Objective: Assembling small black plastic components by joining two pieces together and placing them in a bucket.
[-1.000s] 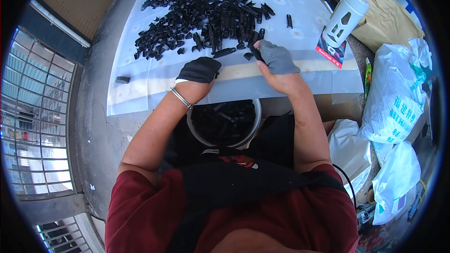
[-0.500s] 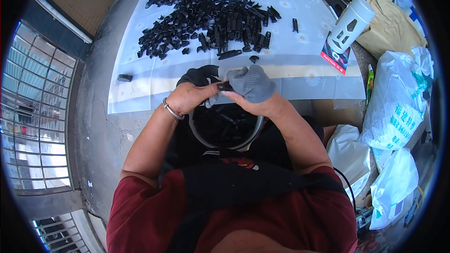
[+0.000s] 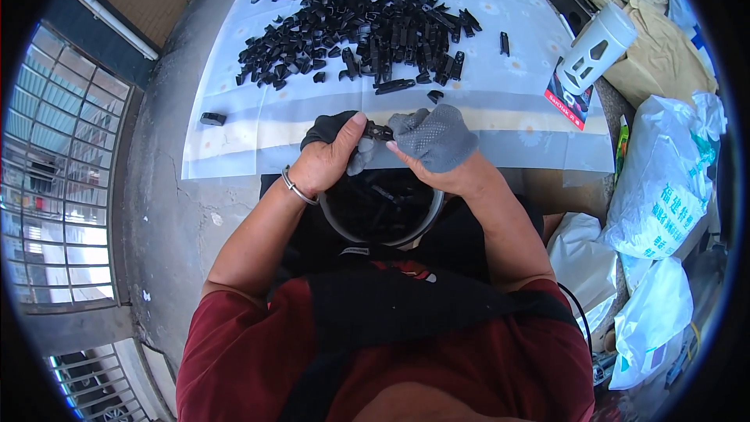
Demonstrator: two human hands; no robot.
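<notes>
Between my hands is a small oblong black plastic part [image 3: 380, 132], gripped at its left end by my left hand [image 3: 334, 143] and at its right end by my right hand [image 3: 434, 139]. Gloves cover the fingers of both hands, black and grey on the left, grey on the right; both thumbs are bare. Below them, a round bucket [image 3: 344, 228] with a pale rim holds many similar black parts. A large pile of black plastic pieces [image 3: 312, 39] spreads over the table, some short, some long. One short black piece [image 3: 435, 97] lies just beyond my right hand.
A flower-patterned cloth [image 3: 500, 109] covers the table. A lone black piece [image 3: 212, 119] lies at its left edge. On the right stand a white cup-like container [image 3: 598, 47] and a red and black card [image 3: 570, 105]. White plastic bags [image 3: 660, 180] and brown sacks [image 3: 652, 55] crowd the right side.
My left thumb has lifted off, so more of the black part shows between my hands. The whole view has shifted slightly.
</notes>
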